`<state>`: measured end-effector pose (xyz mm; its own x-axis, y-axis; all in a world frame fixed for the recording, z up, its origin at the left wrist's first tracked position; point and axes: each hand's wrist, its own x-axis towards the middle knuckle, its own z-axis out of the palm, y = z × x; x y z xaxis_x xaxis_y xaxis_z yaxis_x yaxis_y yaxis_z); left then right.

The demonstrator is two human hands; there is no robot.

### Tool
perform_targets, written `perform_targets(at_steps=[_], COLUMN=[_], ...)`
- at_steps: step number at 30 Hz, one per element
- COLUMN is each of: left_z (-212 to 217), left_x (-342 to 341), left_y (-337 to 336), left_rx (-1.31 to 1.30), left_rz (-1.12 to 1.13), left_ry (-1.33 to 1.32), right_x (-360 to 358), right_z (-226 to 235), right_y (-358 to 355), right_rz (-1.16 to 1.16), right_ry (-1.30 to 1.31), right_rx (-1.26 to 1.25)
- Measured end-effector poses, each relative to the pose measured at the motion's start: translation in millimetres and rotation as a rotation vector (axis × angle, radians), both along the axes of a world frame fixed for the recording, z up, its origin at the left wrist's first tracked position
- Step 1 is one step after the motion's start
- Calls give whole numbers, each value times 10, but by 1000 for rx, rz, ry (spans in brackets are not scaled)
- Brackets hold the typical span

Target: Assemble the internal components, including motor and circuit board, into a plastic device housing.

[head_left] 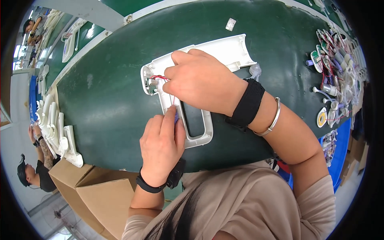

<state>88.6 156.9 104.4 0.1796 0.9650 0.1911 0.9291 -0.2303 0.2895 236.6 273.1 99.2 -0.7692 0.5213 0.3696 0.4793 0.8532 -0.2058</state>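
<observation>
A white plastic housing [229, 49] with a looped handle lies on the green table, its inner side up. My left hand [160, 132] rests on the handle, index fingertip pressed into its channel. A small purple part [176, 117] shows between that finger and the thumb; most of it is hidden. My right hand [200, 78] is closed over the housing beside the small green circuit board [152, 86]. Red wires [159, 77] run from the board end under its fingers, and a thin wire reaches down toward my left fingertip. The right fingertips are partly covered.
Wired parts [334, 68] are heaped at the right, with a yellow-centred ring [321, 117] near them. White housings [56, 126] are stacked at the left edge above a cardboard box [105, 188]. A clear plastic piece [255, 71] and a small white piece [231, 24] lie farther back.
</observation>
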Motion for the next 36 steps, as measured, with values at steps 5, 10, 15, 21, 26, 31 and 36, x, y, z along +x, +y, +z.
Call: perform_targets(at_steps=[5,10,15,21,26,31,36], left_z=[-104,-157,-138,-143,-109,-88,-89], left_x=[-93,-123,-127,-147,-134,-79,-100], left_y=[-14,36,66,100,104,126,160], left_rx=[-69,-66,-120,-135,-116,-100,-151], left_rz=[49,-19,-62,-96,-105,-87,-90], left_ry=[-196,-219,-56,-58,-4,9,-13], right_x=[-45,-46,-38,-32,-114,-85,-39], right_z=[60,-33,32,25,74,69,160], right_y=[45,126,148,226,163,163,164], right_rz=[-19,38,102,133,102,105,60], right_ry=[-60,21,-17,-95,-139,-147,-226], right_rx=[-28,-7,-39,-123,-72,-42,-63])
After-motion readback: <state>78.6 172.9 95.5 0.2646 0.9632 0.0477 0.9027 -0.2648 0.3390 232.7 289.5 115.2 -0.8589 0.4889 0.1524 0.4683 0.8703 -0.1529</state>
